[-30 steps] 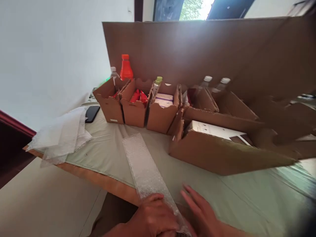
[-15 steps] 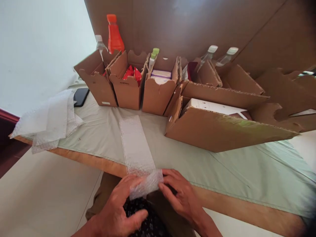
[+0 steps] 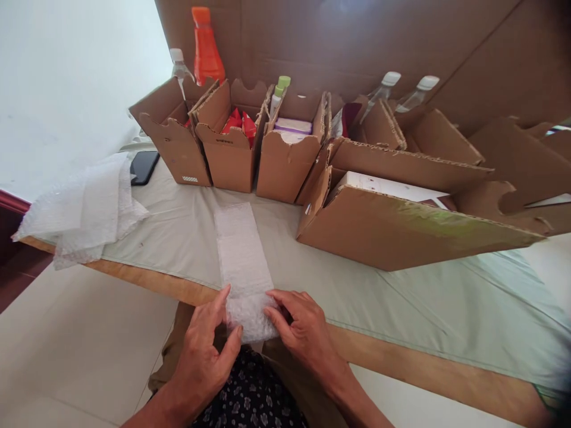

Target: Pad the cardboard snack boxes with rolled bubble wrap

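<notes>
- Lower left of centre, the thumb and forefinger of the left hand (image 3: 207, 342) are spread along the bubble wrap (image 3: 245, 252).
- At centre, the wrap is laid lengthwise away from the fingers, its folded near end flanked equally by both hands.
- Lower right of centre, its edge is touched by the right hand (image 3: 301, 330); pinching cannot be confirmed.

From afar, I am observing a black, pale-flowered garment (image 3: 250, 395) below the fingers (image 3: 231, 349), brown trousers (image 3: 166, 364) flanking it, and bare forearms (image 3: 354, 392).
</notes>
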`<control>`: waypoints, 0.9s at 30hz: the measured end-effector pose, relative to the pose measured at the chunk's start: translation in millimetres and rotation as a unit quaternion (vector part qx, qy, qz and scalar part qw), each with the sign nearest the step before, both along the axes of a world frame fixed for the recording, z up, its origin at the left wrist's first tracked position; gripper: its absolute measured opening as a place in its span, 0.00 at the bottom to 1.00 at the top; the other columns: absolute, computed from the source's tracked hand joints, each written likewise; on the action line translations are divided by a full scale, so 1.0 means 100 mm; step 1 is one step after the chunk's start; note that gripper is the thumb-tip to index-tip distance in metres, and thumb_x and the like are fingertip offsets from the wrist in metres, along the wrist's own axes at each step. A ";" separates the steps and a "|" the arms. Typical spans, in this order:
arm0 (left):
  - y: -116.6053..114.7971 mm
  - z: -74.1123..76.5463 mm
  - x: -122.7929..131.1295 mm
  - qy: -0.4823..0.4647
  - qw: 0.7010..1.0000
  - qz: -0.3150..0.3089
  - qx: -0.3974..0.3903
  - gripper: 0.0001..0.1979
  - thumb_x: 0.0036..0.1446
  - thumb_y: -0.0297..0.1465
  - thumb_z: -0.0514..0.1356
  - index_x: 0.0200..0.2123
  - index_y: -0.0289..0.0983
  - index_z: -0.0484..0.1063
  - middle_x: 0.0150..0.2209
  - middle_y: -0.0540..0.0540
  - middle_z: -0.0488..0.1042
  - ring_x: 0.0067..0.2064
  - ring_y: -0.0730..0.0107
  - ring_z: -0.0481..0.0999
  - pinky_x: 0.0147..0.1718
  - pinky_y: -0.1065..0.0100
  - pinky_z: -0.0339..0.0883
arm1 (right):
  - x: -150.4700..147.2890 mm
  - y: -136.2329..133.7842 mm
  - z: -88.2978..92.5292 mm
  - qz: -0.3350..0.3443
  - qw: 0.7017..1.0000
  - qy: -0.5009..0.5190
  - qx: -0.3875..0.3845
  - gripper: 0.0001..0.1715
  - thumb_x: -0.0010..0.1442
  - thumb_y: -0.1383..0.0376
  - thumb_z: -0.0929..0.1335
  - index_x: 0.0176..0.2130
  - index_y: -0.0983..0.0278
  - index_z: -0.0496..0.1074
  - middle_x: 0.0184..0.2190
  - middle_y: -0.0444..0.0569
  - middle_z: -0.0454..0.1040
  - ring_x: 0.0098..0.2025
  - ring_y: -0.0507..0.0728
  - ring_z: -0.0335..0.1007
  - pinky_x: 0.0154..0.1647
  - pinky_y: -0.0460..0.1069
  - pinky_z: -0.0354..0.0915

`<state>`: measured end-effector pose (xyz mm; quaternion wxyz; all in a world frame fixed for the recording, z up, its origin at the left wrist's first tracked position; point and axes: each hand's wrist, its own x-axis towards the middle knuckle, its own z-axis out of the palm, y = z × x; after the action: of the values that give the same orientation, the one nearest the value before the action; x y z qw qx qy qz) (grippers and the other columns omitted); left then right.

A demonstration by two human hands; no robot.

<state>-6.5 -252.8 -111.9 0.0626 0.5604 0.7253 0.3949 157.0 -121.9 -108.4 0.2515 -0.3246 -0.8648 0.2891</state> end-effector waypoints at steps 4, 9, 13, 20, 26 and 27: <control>0.01 0.02 -0.04 0.063 0.997 -0.031 0.005 0.19 0.65 0.28 0.58 0.59 0.37 0.67 0.34 0.47 0.77 0.35 0.64 0.75 0.38 0.62 0.71 | 0.04 0.00 0.02 0.011 0.997 -0.003 0.079 0.10 0.70 0.66 0.66 0.50 0.63 0.73 0.39 0.51 0.81 0.37 0.60 0.77 0.40 0.55 0.68; 0.05 0.03 -0.04 0.062 0.996 -0.061 -0.006 0.13 0.65 0.25 0.57 0.52 0.36 0.71 0.28 0.50 0.74 0.31 0.65 0.71 0.34 0.63 0.66 | 0.30 -0.03 0.14 0.062 0.984 -0.012 0.167 0.17 0.69 0.64 0.67 0.56 0.63 0.69 0.51 0.59 0.76 0.49 0.64 0.73 0.47 0.59 0.67; 0.04 0.04 -0.08 0.075 0.995 -0.066 -0.015 0.12 0.65 0.25 0.58 0.51 0.37 0.71 0.30 0.49 0.75 0.32 0.64 0.71 0.36 0.60 0.65 | 0.31 -0.05 0.16 0.183 0.965 -0.078 0.171 0.18 0.68 0.72 0.63 0.55 0.62 0.71 0.60 0.55 0.72 0.62 0.66 0.65 0.56 0.63 0.63; -0.11 0.14 -0.14 0.078 0.991 -0.107 0.010 0.16 0.62 0.29 0.63 0.53 0.39 0.73 0.59 0.36 0.70 0.59 0.50 0.68 0.56 0.49 0.63 | 0.12 0.05 0.24 0.201 0.976 -0.033 0.071 0.15 0.68 0.74 0.63 0.50 0.63 0.73 0.43 0.50 0.80 0.46 0.60 0.73 0.49 0.58 0.67; 0.09 0.09 -0.15 0.019 0.996 -0.075 0.033 0.11 0.65 0.22 0.58 0.48 0.38 0.73 0.33 0.50 0.79 0.34 0.67 0.75 0.37 0.64 0.67 | 0.03 0.12 0.12 0.117 0.993 0.011 0.017 0.13 0.71 0.67 0.65 0.54 0.61 0.72 0.46 0.50 0.79 0.47 0.59 0.75 0.49 0.56 0.71; 0.13 0.08 -0.17 0.021 0.997 -0.066 0.033 0.10 0.65 0.23 0.58 0.47 0.37 0.73 0.32 0.50 0.79 0.33 0.68 0.75 0.36 0.64 0.67 | 0.03 0.12 0.10 0.092 0.995 0.025 0.036 0.15 0.71 0.67 0.65 0.56 0.62 0.71 0.50 0.53 0.78 0.50 0.59 0.74 0.51 0.56 0.70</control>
<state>-23.0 -239.5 -103.9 0.0545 0.6173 0.6741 0.4018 160.2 -110.1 -98.1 0.2566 -0.2272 -0.8942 0.2879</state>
